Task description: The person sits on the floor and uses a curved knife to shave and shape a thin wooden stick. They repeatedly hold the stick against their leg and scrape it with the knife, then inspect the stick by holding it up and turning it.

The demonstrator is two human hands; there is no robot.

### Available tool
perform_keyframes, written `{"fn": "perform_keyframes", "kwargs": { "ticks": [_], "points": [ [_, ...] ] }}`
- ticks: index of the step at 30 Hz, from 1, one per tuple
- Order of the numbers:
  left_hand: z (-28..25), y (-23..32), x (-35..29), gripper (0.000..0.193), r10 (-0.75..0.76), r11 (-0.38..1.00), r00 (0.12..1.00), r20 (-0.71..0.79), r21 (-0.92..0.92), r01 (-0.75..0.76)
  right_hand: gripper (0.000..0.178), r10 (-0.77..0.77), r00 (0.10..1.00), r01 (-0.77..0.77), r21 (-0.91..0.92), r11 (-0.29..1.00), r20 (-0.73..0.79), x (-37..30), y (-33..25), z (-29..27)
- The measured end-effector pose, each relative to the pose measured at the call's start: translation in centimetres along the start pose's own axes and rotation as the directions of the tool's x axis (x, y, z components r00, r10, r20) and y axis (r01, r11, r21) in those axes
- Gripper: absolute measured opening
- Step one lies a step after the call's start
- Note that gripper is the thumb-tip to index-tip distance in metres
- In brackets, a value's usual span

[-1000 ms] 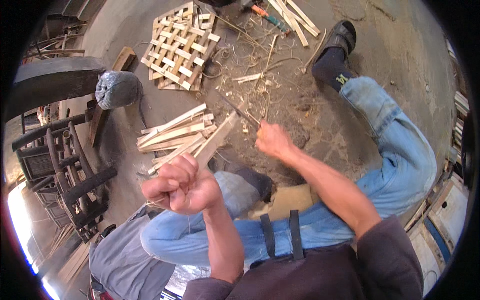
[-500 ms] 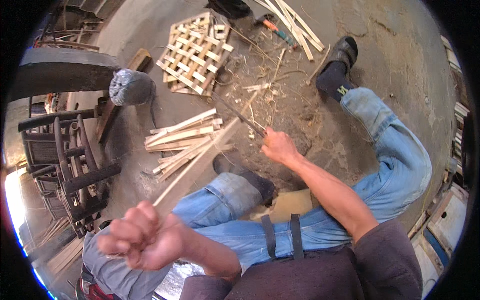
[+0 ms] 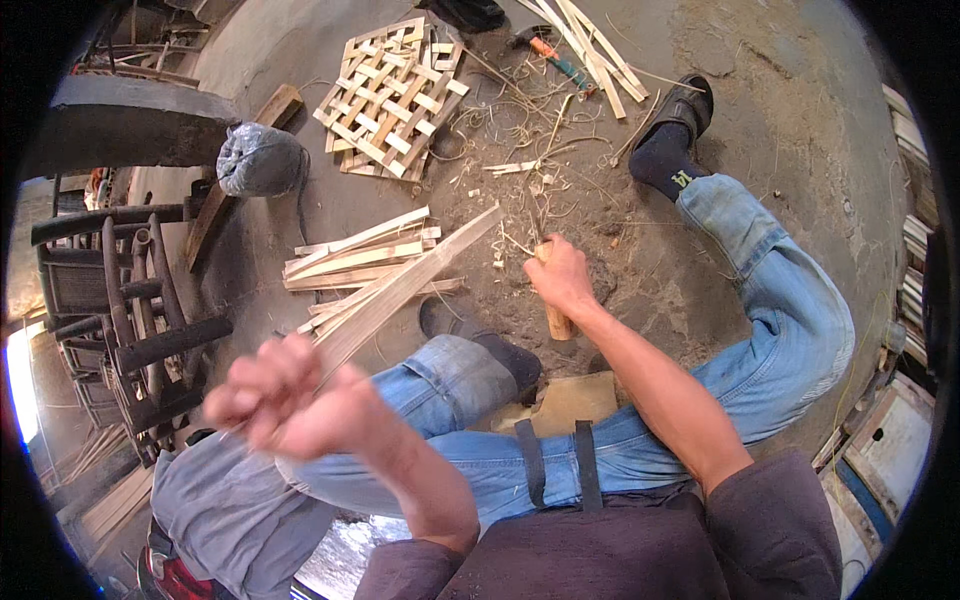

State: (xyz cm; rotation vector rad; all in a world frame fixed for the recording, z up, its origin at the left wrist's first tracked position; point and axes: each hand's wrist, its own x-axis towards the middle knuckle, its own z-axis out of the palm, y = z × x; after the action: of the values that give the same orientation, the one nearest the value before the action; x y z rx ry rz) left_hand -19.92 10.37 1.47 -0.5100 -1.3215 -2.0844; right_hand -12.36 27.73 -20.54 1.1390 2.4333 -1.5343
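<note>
My left hand (image 3: 300,402), slightly blurred, is closed around the near end of a flat, pale bamboo strip (image 3: 425,272). The strip slants away to the right, its broad face turned up. My right hand (image 3: 562,278) grips a knife by its wooden handle (image 3: 560,322), whose butt sticks out below the fist. Its dark, foreshortened blade points away from me, just right of the strip's far end and apart from it. Beneath and left of the held strip lies a loose pile of split strips (image 3: 365,248). Thin shavings (image 3: 540,185) litter the ground beyond the knife.
A woven lattice of strips (image 3: 390,100) lies at the far left of centre. Farther right are a hammer (image 3: 560,62) and long strips (image 3: 595,50). At left stand a dark chair frame (image 3: 150,320) and a beam with a wrapped grey bundle (image 3: 262,160). My legs spread either side.
The strip has turned from edge-on to show its broad face. The knife has come away from beside it, its blade swinging from leftward to pointing away, and its handle now shows.
</note>
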Motion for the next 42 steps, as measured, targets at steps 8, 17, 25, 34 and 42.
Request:
{"fn": "perform_keyframes", "kwargs": {
  "ticks": [8,17,25,34,42],
  "points": [
    [-0.8,-7.6,-3.7,0.010,-0.048,0.951,0.947,-0.316,0.277,0.141,0.030,-0.138,0.900,0.184,-0.074,0.980,0.414,-5.1,-5.0,2.5],
    [-4.3,-8.0,-1.3,0.010,0.020,0.921,0.896,-0.445,0.356,0.157,0.029,-0.294,0.805,0.336,0.012,0.942,0.515,-4.6,-5.3,2.8],
    [-3.8,-7.7,-1.4,0.010,0.035,0.912,0.912,-0.410,0.387,0.138,0.026,-0.293,0.792,0.343,0.007,0.939,0.536,-4.2,-4.7,2.4],
    [-5.5,-8.8,-1.0,0.009,0.058,0.847,0.841,-0.538,0.472,0.244,0.026,-0.301,0.792,0.348,0.012,0.937,0.531,-6.2,-6.5,3.3],
    [-3.5,-8.2,-1.3,0.008,0.066,0.861,0.872,-0.485,0.470,0.196,0.030,-0.287,0.814,0.333,-0.001,0.943,0.505,-4.4,-4.6,3.1]
  ]
}}
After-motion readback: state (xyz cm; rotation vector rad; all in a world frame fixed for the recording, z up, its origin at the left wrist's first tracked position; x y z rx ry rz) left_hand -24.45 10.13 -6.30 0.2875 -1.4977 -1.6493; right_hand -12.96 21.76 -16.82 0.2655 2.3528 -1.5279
